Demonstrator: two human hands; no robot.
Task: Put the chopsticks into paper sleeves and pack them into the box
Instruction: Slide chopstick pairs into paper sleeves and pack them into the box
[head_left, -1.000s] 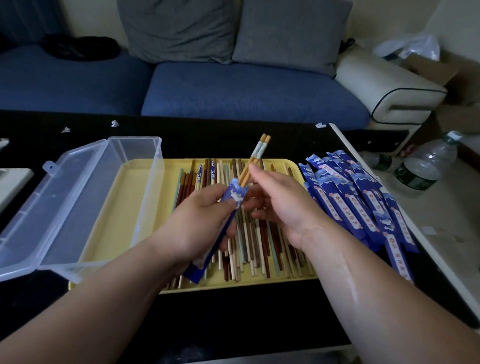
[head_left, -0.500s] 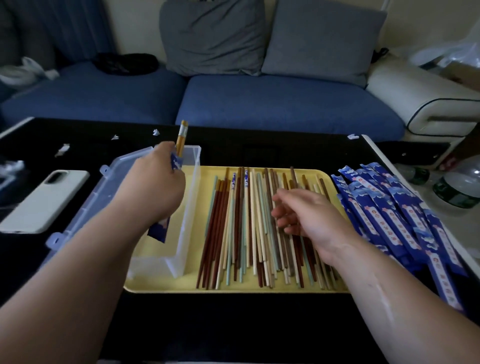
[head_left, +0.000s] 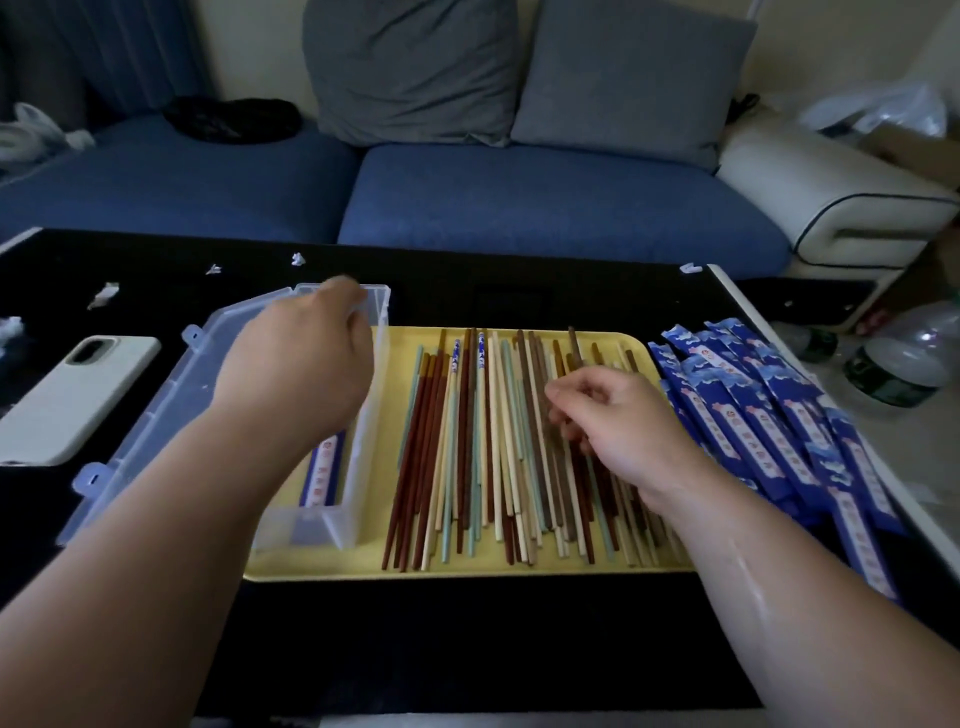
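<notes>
Well, going by what I am seeing from here, the job is only just getting started. The black table (head_left: 467, 649) is carrying the yellow tray (head_left: 467, 570), and the tray is holding a wide spread of loose chopsticks (head_left: 467, 441), dozens of them lying bare. The heap of blue paper sleeves (head_left: 753, 415) is lying just beside the tray's right edge. The clear box (head_left: 311, 525) is standing open on the tray's left end, and I am making out only one sleeved pair (head_left: 324, 467) lying along its floor. The left hand (head_left: 306, 364) is hovering over that box with fingers bent down; they are blurred, so I cannot tell whether they are gripping anything. The right hand (head_left: 618, 421), well apart from it, is curling its fingers onto the loose chopsticks, and I cannot tell whether it is pinching one. Nothing is blocking the box or the sleeves, I am judging. The blue sofa (head_left: 519, 208) is running behind the table, a white phone (head_left: 67, 400) is lying left of the box lid, water bottles (head_left: 893, 374) are standing off to the right, and paper scraps (head_left: 106, 293) are dotting the far edge.
</notes>
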